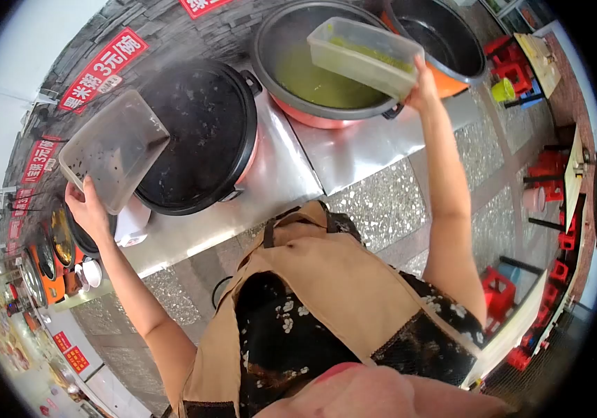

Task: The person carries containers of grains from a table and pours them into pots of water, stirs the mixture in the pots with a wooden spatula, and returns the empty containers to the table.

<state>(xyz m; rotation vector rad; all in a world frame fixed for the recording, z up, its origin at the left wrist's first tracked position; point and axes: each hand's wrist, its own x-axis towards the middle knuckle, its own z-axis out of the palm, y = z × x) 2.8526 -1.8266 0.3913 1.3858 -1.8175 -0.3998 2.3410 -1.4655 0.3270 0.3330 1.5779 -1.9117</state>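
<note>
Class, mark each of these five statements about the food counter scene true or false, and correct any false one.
1. The right hand holds a green-smeared container over an open pot. True.
2. Only that hand holds something. False: the left hand grips a dark-specked container.
3. The apron is tan. True.
4. That pot's contents look red. False: the liquid is green.
5. Red stools show at the picture's right side. True.
</note>
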